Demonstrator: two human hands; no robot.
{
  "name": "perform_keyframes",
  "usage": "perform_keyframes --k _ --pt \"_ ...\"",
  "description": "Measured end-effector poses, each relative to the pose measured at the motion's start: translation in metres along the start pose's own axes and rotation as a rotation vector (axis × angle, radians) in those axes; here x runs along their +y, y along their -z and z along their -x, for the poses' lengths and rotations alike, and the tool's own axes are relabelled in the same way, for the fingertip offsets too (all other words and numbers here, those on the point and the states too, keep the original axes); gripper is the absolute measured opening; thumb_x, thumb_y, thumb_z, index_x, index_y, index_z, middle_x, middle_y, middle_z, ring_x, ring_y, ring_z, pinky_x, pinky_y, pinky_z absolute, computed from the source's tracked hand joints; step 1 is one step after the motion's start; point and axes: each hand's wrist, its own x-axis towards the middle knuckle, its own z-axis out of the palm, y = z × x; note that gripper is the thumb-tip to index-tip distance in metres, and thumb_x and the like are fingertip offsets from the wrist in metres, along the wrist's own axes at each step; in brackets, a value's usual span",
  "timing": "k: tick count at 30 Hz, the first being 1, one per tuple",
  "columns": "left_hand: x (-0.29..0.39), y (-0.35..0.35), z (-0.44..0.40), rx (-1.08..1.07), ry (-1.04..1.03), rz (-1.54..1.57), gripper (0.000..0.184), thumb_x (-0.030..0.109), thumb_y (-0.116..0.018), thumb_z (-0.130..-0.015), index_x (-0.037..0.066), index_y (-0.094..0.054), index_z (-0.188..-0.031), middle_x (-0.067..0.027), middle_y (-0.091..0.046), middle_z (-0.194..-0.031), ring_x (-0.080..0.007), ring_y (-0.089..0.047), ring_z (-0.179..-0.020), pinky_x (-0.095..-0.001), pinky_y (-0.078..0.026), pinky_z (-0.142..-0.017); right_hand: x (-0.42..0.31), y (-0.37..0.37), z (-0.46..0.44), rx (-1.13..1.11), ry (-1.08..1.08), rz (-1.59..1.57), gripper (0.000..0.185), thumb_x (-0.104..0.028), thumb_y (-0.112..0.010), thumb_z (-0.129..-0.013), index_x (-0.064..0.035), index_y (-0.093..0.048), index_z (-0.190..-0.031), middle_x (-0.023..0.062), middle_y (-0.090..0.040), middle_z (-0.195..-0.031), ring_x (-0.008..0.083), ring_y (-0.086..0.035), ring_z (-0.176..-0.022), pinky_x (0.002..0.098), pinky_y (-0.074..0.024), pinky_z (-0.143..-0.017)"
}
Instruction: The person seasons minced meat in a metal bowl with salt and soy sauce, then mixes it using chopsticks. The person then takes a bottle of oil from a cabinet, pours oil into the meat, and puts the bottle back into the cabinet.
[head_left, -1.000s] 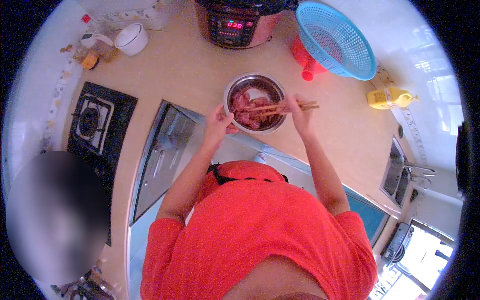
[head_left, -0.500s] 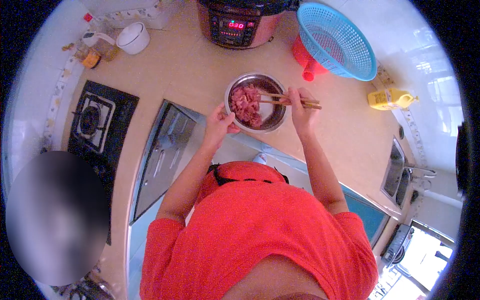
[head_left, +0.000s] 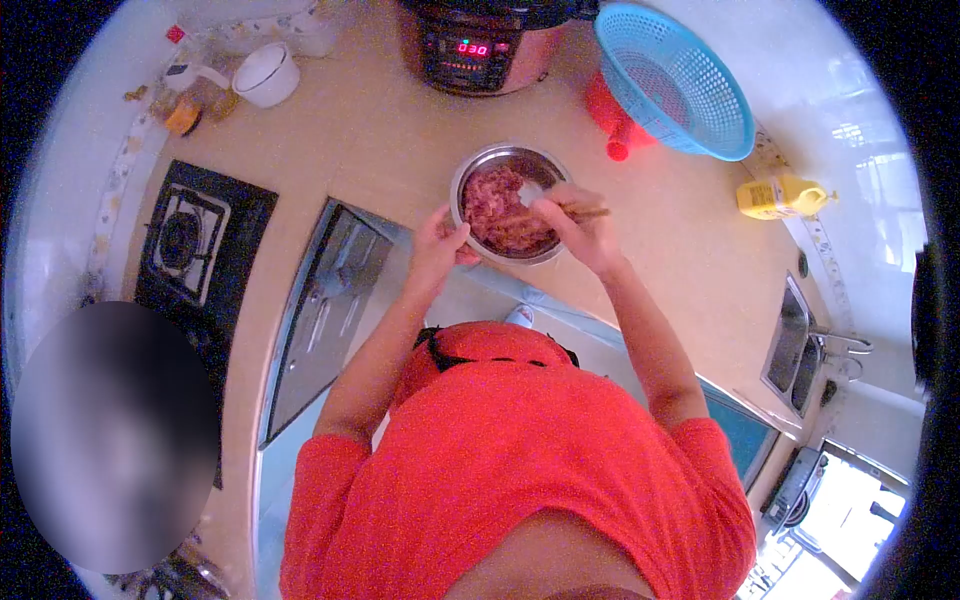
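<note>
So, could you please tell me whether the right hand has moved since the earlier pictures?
Yes: the right hand has moved leftward in the view, away from the yellow bottle and farther over the bowl.

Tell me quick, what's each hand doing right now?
Left hand: closed on the left edge of the metal bowl, holding it.
Right hand: closed around chopsticks, at the bowl's right side.

Beige countertop (head_left: pixel 390 140), glossy pale walls (head_left: pixel 850 150), patterned border strip (head_left: pixel 822 243).
</note>
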Motion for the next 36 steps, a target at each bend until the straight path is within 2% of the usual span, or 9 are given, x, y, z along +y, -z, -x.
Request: perform_keyframes --k 2,6,10,14,17,23,27,32,36 --pt "0.000 0.004 -0.003 -0.038 -0.004 -0.031 0.047 0.003 -0.055 -0.082 0.005 -0.038 -0.126 -0.0097 -0.057 -0.082 -0.0187 -0.061 -0.061 -0.0315 -0.056 -0.053 0.010 -0.001 -0.016 0.040 0.142 0.046 0.016 -0.012 -0.057 -0.085 -0.0006 -0.059 -0.073 0.0020 -0.057 -0.066 0.0086 -0.052 -0.061 0.0224 -0.0418 -0.055" --pt "-0.002 0.001 -0.008 -0.004 -0.014 -0.001 0.047 0.003 -0.055 -0.082 0.004 -0.038 -0.126 -0.0099 -0.057 -0.081 -0.0184 -0.061 -0.062 -0.0320 -0.056 -0.054 -0.013 0.019 -0.015 0.070 -0.049 0.165 0.015 -0.013 -0.059 -0.084 -0.0001 -0.061 -0.077 0.0015 -0.056 -0.063 0.0088 -0.052 -0.062 0.0241 -0.0426 -0.057" --pt "0.000 0.000 -0.003 -0.008 0.006 0.036 0.046 0.002 -0.055 -0.082 0.003 -0.039 -0.125 -0.0095 -0.056 -0.079 -0.0173 -0.061 -0.062 -0.0320 -0.056 -0.054 -0.027 -0.006 -0.030 -0.094 0.185 0.104 0.017 -0.016 -0.060 -0.084 0.0003 -0.063 -0.082 0.0012 -0.059 -0.067 0.0093 -0.054 -0.064 0.0248 -0.0445 -0.060" --pt "0.000 0.002 -0.002 -0.018 0.000 0.039 0.046 0.002 -0.055 -0.082 0.002 -0.039 -0.125 -0.0082 -0.055 -0.078 -0.0156 -0.059 -0.060 -0.0311 -0.056 -0.053 0.004 -0.004 -0.068 0.096 -0.079 0.123 0.018 -0.018 -0.059 -0.085 -0.0003 -0.064 -0.082 -0.0005 -0.059 -0.065 0.0091 -0.054 -0.063 0.0252 -0.0450 -0.059" --pt "0.002 -0.002 -0.002 0.012 -0.009 0.064 0.048 0.002 -0.055 -0.082 0.004 -0.039 -0.127 -0.0073 -0.055 -0.077 -0.0146 -0.059 -0.059 -0.0301 -0.056 -0.052 0.050 0.028 -0.064 0.265 0.031 0.108 0.017 -0.017 -0.059 -0.084 -0.0009 -0.064 -0.080 -0.0005 -0.058 -0.063 0.0079 -0.053 -0.061 0.0250 -0.0445 -0.057" --pt "-0.010 -0.004 -0.007 -0.029 -0.002 -0.022 0.048 0.002 -0.054 -0.082 0.008 -0.041 -0.127 -0.0066 -0.054 -0.076 -0.0146 -0.059 -0.060 -0.0286 -0.055 -0.050 -0.011 -0.004 -0.025 0.090 -0.034 0.077 0.017 -0.015 -0.059 -0.084 -0.0007 -0.064 -0.077 0.0001 -0.058 -0.064 0.0068 -0.053 -0.063 0.0233 -0.0433 -0.056" --pt "-0.003 -0.006 0.000 -0.008 0.012 -0.035 0.047 0.002 -0.054 -0.082 0.007 -0.040 -0.127 -0.0074 -0.055 -0.079 -0.0150 -0.059 -0.061 -0.0279 -0.055 -0.050 0.037 0.022 -0.047 0.260 -0.006 0.016 0.021 -0.020 -0.059 -0.085 -0.0018 -0.064 -0.077 0.0045 -0.063 -0.070 0.0097 -0.056 -0.062 0.0255 -0.0453 -0.055" --pt "-0.011 -0.002 -0.004 -0.042 -0.006 -0.001 0.049 0.004 -0.055 -0.083 0.006 -0.038 -0.128 -0.0085 -0.055 -0.079 -0.0159 -0.060 -0.061 -0.0279 -0.055 -0.050 0.023 0.041 -0.007 0.094 -0.086 0.034 0.022 -0.016 -0.053 -0.088 0.0010 -0.058 -0.074 0.0051 -0.059 -0.067 0.0116 -0.058 -0.062 0.0265 -0.0500 -0.059" --pt "0.000 -0.009 0.005 0.026 0.024 -0.007 0.051 0.005 -0.056 -0.083 0.006 -0.036 -0.130 -0.0090 -0.055 -0.080 -0.0166 -0.060 -0.061 -0.0276 -0.055 -0.050 -0.004 0.052 0.015 0.237 -0.085 -0.110 0.021 -0.016 -0.055 -0.087 0.0005 -0.058 -0.074 0.0058 -0.060 -0.068 0.0114 -0.058 -0.061 0.0257 -0.0493 -0.058"
